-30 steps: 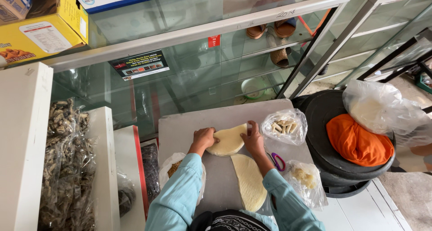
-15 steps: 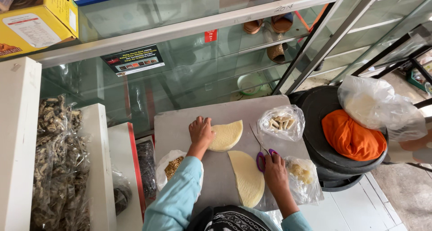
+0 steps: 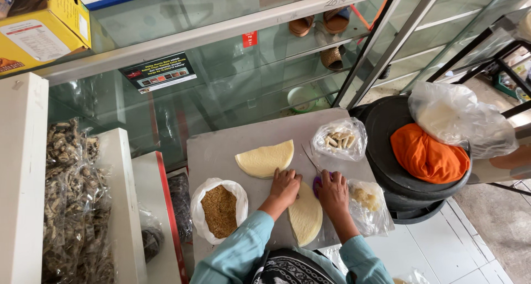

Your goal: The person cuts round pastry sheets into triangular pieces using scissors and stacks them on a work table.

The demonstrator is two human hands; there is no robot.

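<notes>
Two pale folded dough sheets lie on a grey work board (image 3: 221, 145). The far sheet (image 3: 265, 159) lies untouched near the middle. My left hand (image 3: 285, 185) rests flat on the top end of the near sheet (image 3: 305, 217). My right hand (image 3: 333, 191) sits beside it, closed around a purple-handled knife (image 3: 316, 182) whose thin blade points away across the board. Both arms wear teal sleeves.
An open bag of brown crumbs (image 3: 219, 209) sits at the left. Clear bags of pale pieces (image 3: 339, 140) and yellowish filling (image 3: 366, 200) sit at the right. A black pan stack with orange cloth (image 3: 428, 155) stands beyond. A glass cabinet rises behind the board.
My left hand left the far dough sheet and came down onto the near one. My right hand has taken hold of the purple-handled knife.
</notes>
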